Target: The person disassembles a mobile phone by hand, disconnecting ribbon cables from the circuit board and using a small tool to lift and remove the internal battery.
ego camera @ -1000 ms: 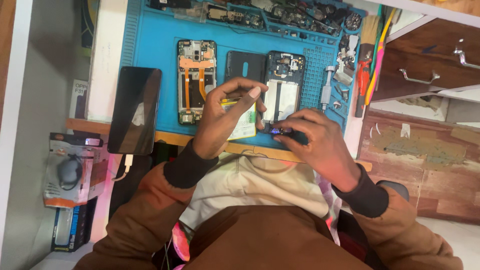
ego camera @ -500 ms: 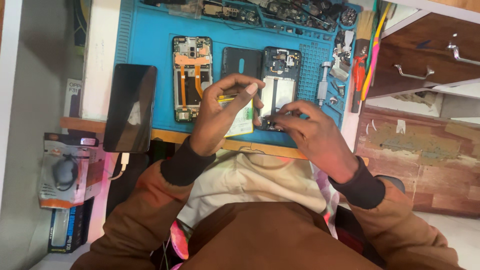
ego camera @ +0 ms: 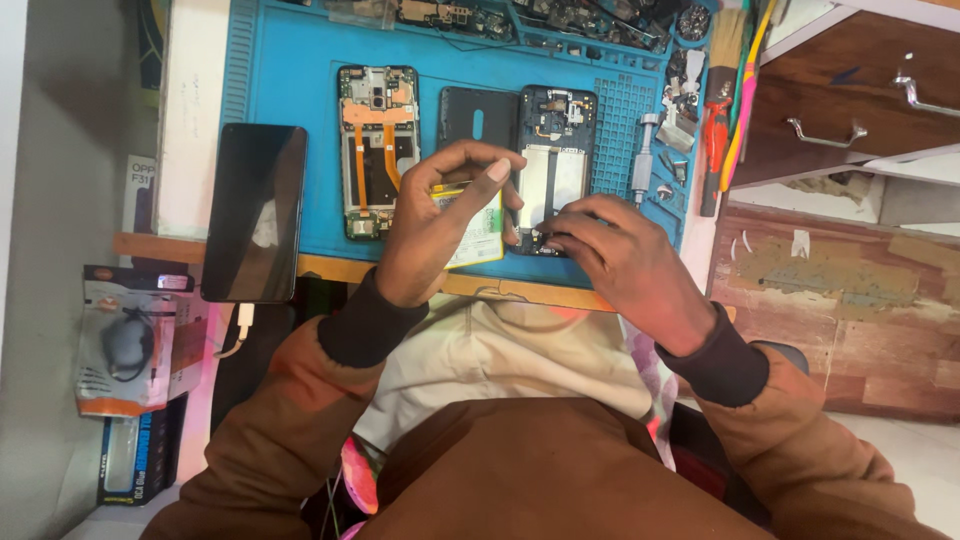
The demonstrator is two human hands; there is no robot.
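On the blue repair mat (ego camera: pixel 290 120), at about 6 o'clock of its middle, both hands are seen at an opened phone. The left hand (ego camera: pixel 435 235) is held over a white-and-yellow phone battery (ego camera: pixel 478 232), its fingers (ego camera: pixel 490 170) curled together around a thin yellow tool whose shaft is mostly hidden. The right hand (ego camera: pixel 620 255) is pressed against the lower end of the dark open phone frame (ego camera: pixel 553 160), fingers pinched together on a small part that cannot be made out.

Compared with half a second earlier, both hands have been shifted only slightly, and the pinch of the right hand has been brought closer onto the frame's lower edge; from this, fine work at that spot is judged to be under way.

At 9 o'clock of the hands lies a second opened phone with orange flex cables (ego camera: pixel 377 150); further toward 9 o'clock, a black phone screen (ego camera: pixel 255 210) is laid across the worktop's edge. Between the two opened phones lies a dark back cover (ego camera: pixel 478 115).
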